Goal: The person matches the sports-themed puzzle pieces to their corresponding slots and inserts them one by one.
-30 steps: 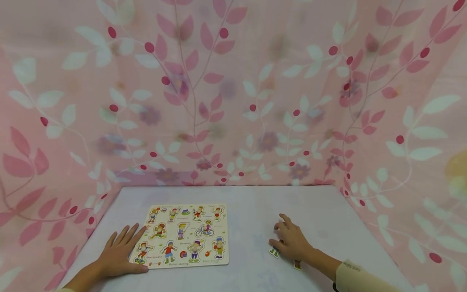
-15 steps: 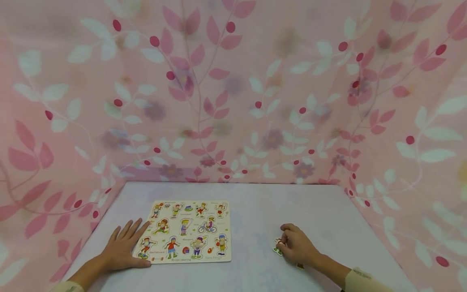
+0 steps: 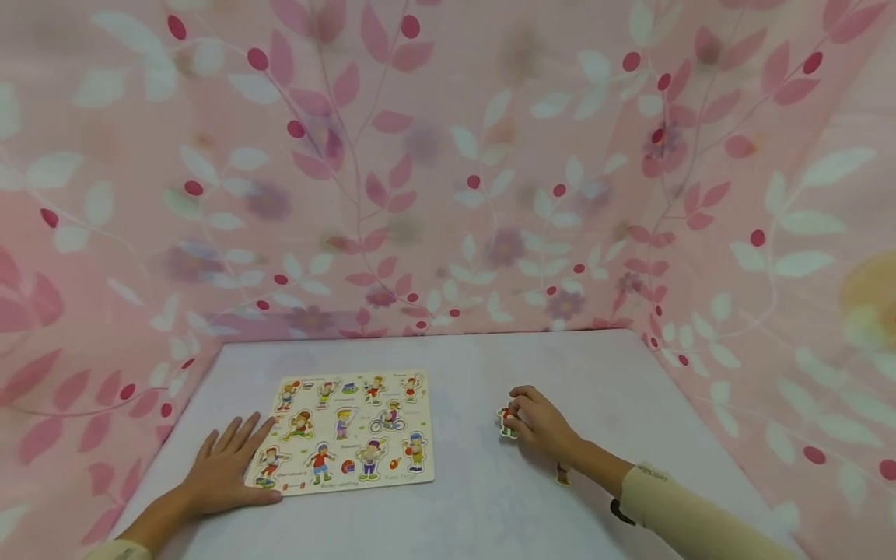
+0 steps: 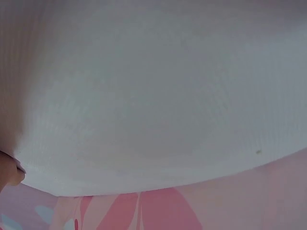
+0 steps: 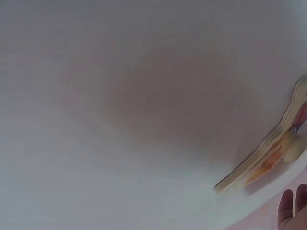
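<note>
In the head view, a cream wooden puzzle board [image 3: 322, 484] with colourful cut-out sports figures lies on the table's left half. My left hand [image 3: 220, 474] rests with fingers spread at the board's left edge, thumb by its lower corner. Right of the board, my right hand [image 3: 542, 426] pinches a small puzzle piece [image 3: 505, 424] of a figure in red and green, partly hidden by the fingers. A second puzzle piece [image 3: 563, 474] lies under the right forearm, mostly covered. Edge-on in the right wrist view is a thick wooden puzzle piece [image 5: 259, 165], near my fingers [image 5: 286, 211].
The table [image 3: 476, 513] has a pale white cover. Pink leaf-patterned cloth [image 3: 434, 194] hangs behind it and along both sides. A dark band [image 3: 621, 512] shows at the right wrist, by the cream sleeve.
My right hand has closed its fingers on the puzzle piece and moved forward and left with it, showing more of the second piece. The left hand stays by the board; the head view shifts slightly.
</note>
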{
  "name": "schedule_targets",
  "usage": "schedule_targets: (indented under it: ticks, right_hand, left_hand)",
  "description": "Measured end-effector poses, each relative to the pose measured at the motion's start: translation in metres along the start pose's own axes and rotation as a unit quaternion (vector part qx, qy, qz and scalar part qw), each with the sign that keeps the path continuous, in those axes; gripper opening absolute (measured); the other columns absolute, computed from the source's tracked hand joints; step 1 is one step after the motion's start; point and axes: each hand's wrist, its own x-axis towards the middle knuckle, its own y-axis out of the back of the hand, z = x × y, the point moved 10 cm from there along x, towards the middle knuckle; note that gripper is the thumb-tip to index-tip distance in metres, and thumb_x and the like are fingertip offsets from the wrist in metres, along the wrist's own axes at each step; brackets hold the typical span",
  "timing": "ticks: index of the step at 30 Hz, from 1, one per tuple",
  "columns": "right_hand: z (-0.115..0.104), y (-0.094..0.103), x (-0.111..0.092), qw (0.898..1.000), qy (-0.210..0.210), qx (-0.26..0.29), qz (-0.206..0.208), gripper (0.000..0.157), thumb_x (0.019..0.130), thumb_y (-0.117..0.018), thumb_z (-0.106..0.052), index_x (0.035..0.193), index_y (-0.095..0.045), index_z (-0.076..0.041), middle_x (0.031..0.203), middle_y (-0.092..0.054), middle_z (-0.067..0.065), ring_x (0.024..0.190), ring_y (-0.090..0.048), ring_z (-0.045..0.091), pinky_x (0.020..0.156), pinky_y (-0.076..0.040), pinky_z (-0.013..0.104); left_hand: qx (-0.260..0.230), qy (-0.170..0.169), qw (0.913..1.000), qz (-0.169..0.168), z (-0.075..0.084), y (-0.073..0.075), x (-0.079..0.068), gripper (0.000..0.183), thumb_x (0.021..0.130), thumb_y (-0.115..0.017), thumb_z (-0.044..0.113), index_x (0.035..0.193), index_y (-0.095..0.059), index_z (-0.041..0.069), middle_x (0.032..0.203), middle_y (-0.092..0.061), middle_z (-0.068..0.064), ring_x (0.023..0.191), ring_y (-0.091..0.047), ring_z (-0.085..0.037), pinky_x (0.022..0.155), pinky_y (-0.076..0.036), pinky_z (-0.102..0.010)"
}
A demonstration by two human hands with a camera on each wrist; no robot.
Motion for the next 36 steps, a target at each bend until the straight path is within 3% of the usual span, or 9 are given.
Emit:
schedule_targets:
  ticks: [2, 5, 12, 18, 22, 28, 32, 36]
  right_hand:
    - [-0.009, -0.006, 0.005, 1.000, 0.026, -0.001, 0.000, 0.020, 0.080, -0.080, -0.007, 0.086, -0.060, -0.005, 0.108, -0.065, 0.020, 0.097, -0.065, 0.026, 0.075, -0.057, 0.035]
    - [-0.017, -0.019, 0.011, 0.999, 0.030, -0.002, -0.022, 0.018, 0.082, -0.078, -0.007, 0.087, -0.061, -0.004, 0.108, -0.065, 0.018, 0.098, -0.064, 0.026, 0.074, -0.057, 0.033]
    - [-0.017, -0.049, 0.032, 0.992, -0.065, -0.018, -0.105, 0.013, 0.092, -0.070, -0.018, 0.094, -0.060, -0.009, 0.120, -0.062, 0.011, 0.109, -0.060, 0.022, 0.081, -0.056, 0.035]
    - [-0.034, -0.070, 0.074, 0.988, -0.079, -0.010, -0.130, 0.016, 0.093, -0.069, -0.022, 0.094, -0.061, -0.009, 0.123, -0.061, 0.010, 0.109, -0.060, 0.022, 0.082, -0.056, 0.036]
    - [-0.054, -0.092, 0.098, 0.985, -0.080, -0.003, -0.152, 0.015, 0.094, -0.067, -0.025, 0.094, -0.060, -0.011, 0.127, -0.060, 0.008, 0.114, -0.059, 0.020, 0.088, -0.055, 0.034]
    - [-0.098, -0.129, 0.127, 0.988, -0.050, 0.002, -0.147, 0.014, 0.096, -0.065, -0.025, 0.096, -0.062, -0.012, 0.131, -0.057, 0.007, 0.117, -0.058, 0.017, 0.094, -0.053, 0.029]
    - [-0.136, -0.155, 0.140, 0.985, -0.023, -0.005, -0.171, 0.016, 0.096, -0.064, -0.031, 0.095, -0.062, -0.016, 0.131, -0.056, 0.001, 0.105, -0.060, 0.009, 0.085, -0.051, 0.018]
    - [-0.173, -0.177, 0.145, 0.980, 0.007, 0.004, -0.199, 0.017, 0.095, -0.066, -0.034, 0.090, -0.062, -0.018, 0.114, -0.062, -0.005, 0.091, -0.057, 0.003, 0.074, -0.046, 0.014]
  left_hand:
    - [-0.003, -0.002, 1.0000, 0.004, -0.001, 0.001, 0.000, 0.124, 0.063, -0.071, 0.079, 0.158, -0.022, 0.018, 0.160, -0.024, -0.022, 0.146, -0.019, -0.048, 0.110, -0.010, -0.072]
    - [0.000, -0.002, 1.0000, 0.003, 0.001, 0.002, -0.001, 0.123, 0.062, -0.071, 0.080, 0.158, -0.024, 0.017, 0.160, -0.025, -0.023, 0.144, -0.020, -0.049, 0.109, -0.011, -0.072]
    - [0.004, 0.011, 0.9999, -0.007, 0.004, -0.002, -0.002, 0.124, 0.060, -0.070, 0.082, 0.156, -0.027, 0.017, 0.160, -0.026, -0.022, 0.144, -0.021, -0.049, 0.110, -0.013, -0.071]
    - [0.005, 0.011, 0.9999, -0.005, 0.001, -0.003, 0.001, 0.124, 0.061, -0.069, 0.083, 0.157, -0.026, 0.018, 0.160, -0.025, -0.022, 0.145, -0.019, -0.049, 0.111, -0.011, -0.071]
    - [0.009, 0.010, 0.9999, -0.006, -0.002, -0.001, 0.004, 0.125, 0.061, -0.067, 0.085, 0.157, -0.025, 0.018, 0.161, -0.024, -0.022, 0.145, -0.019, -0.049, 0.111, -0.011, -0.071]
    - [0.015, 0.012, 0.9998, -0.008, -0.007, 0.006, 0.007, 0.125, 0.060, -0.068, 0.084, 0.157, -0.024, 0.018, 0.161, -0.023, -0.020, 0.145, -0.019, -0.048, 0.111, -0.011, -0.071]
    - [0.009, 0.009, 0.9999, -0.010, -0.006, 0.006, 0.004, 0.124, 0.060, -0.069, 0.083, 0.157, -0.027, 0.017, 0.161, -0.024, -0.021, 0.145, -0.020, -0.049, 0.111, -0.012, -0.071]
    - [-0.006, 0.008, 0.9998, -0.015, -0.002, 0.001, 0.001, 0.123, 0.061, -0.069, 0.083, 0.156, -0.029, 0.016, 0.160, -0.025, -0.022, 0.145, -0.020, -0.050, 0.110, -0.011, -0.072]
